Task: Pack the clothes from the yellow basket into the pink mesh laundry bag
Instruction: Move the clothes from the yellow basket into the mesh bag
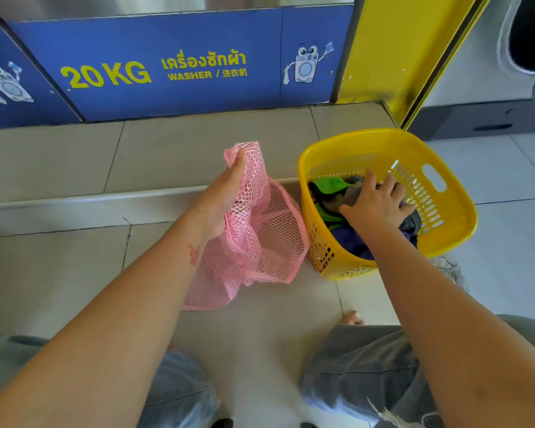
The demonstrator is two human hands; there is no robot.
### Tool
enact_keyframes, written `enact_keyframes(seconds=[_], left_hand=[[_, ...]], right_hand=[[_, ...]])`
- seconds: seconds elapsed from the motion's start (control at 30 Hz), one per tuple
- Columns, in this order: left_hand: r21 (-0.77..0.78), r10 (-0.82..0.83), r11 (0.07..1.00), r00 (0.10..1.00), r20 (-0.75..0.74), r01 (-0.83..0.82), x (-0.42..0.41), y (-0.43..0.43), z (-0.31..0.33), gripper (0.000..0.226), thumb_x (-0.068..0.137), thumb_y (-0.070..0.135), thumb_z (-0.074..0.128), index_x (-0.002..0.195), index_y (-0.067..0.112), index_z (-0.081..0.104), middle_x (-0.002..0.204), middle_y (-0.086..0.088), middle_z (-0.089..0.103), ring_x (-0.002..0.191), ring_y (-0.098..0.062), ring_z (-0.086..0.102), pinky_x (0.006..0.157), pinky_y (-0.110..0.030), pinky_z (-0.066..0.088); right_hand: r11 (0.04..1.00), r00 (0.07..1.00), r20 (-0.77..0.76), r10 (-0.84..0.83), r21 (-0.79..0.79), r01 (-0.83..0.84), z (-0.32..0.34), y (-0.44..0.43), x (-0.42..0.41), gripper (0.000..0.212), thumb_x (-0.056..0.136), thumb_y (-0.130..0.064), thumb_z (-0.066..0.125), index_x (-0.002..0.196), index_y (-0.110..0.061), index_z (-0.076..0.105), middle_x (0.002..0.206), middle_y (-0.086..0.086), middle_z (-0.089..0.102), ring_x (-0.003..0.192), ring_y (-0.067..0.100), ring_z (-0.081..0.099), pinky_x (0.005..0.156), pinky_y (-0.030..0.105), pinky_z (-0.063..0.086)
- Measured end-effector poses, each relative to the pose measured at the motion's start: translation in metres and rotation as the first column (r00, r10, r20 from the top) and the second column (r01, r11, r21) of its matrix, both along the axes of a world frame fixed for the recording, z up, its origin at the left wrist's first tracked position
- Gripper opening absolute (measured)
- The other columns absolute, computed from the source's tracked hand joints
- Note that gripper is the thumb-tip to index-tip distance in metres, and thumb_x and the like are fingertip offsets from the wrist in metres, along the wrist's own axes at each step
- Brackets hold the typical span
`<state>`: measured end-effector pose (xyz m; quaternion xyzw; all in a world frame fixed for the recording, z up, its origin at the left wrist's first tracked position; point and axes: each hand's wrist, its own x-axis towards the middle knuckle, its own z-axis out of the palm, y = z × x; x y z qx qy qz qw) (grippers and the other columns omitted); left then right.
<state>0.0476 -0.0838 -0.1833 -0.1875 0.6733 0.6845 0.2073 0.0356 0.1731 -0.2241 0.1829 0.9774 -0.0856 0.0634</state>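
Yellow basket on floor tiles, bare tile on its far side; green and dark clothes inside, right hand spread flat on them. Pink mesh laundry bag touches basket's near-left wall, mouth gripped by left hand

The bag hangs from my left hand, its lower end on the floor, just left of the basket. My right hand rests on the clothes in the basket. The washer stands far, behind both.
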Motion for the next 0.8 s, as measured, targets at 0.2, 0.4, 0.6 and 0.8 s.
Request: enact_keyframes(seconds=[0.2, 0.4, 0.6, 0.8], left_hand=[[-0.001, 0.017, 1.0, 0.999, 0.05, -0.016, -0.014, -0.003, -0.016, 0.119, 0.048, 0.101, 0.051, 0.149, 0.039, 0.038, 0.156, 0.001, 0.043, 0.141, -0.025, 0.042, 0.116, -0.06, 0.026], [0.044, 0.067, 0.997, 0.996, 0.051, -0.069, -0.01, -0.017, -0.011, 0.093, 0.076, 0.087, 0.042, 0.148, 0.029, 0.043, 0.145, -0.005, 0.056, 0.129, -0.026, 0.056, 0.113, -0.054, 0.037], [0.052, 0.11, 0.992, 0.99, 0.088, -0.115, 0.005, -0.042, -0.007, 0.111, 0.055, 0.097, 0.051, 0.147, 0.036, 0.042, 0.151, -0.005, 0.05, 0.137, -0.03, 0.048, 0.113, -0.061, 0.033], [0.089, 0.155, 0.983, 0.986, 0.064, -0.16, 0.02, -0.047, 0.005, 0.085, 0.084, 0.083, 0.033, 0.143, 0.024, 0.051, 0.128, -0.011, 0.068, 0.115, -0.031, 0.066, 0.106, -0.054, 0.045]], right_hand=[[0.983, 0.976, 0.149, -0.159, -0.067, 0.171, -0.03, 0.033, -0.015, 0.084, 0.09, -0.019, 0.06, 0.152, -0.016, 0.004, 0.153, 0.027, 0.019, 0.133, 0.05, 0.031, 0.097, 0.06, 0.041], [0.993, 0.995, 0.042, -0.089, -0.067, 0.092, -0.027, 0.032, -0.019, 0.041, 0.093, -0.003, 0.054, 0.133, -0.001, 0.042, 0.121, 0.027, 0.056, 0.105, 0.042, 0.058, 0.071, 0.042, 0.044], [0.967, 0.957, -0.289, -0.04, -0.253, -0.035, 0.018, -0.006, -0.018, 0.027, 0.092, -0.001, 0.046, 0.119, -0.002, 0.049, 0.114, 0.026, 0.056, 0.094, 0.041, 0.054, 0.064, 0.037, 0.031], [0.861, 0.798, -0.587, -0.135, -0.468, -0.2, 0.077, -0.044, -0.009, 0.023, 0.083, -0.012, 0.045, 0.102, -0.005, 0.056, 0.101, 0.017, 0.062, 0.09, 0.035, 0.055, 0.063, 0.037, 0.034]])
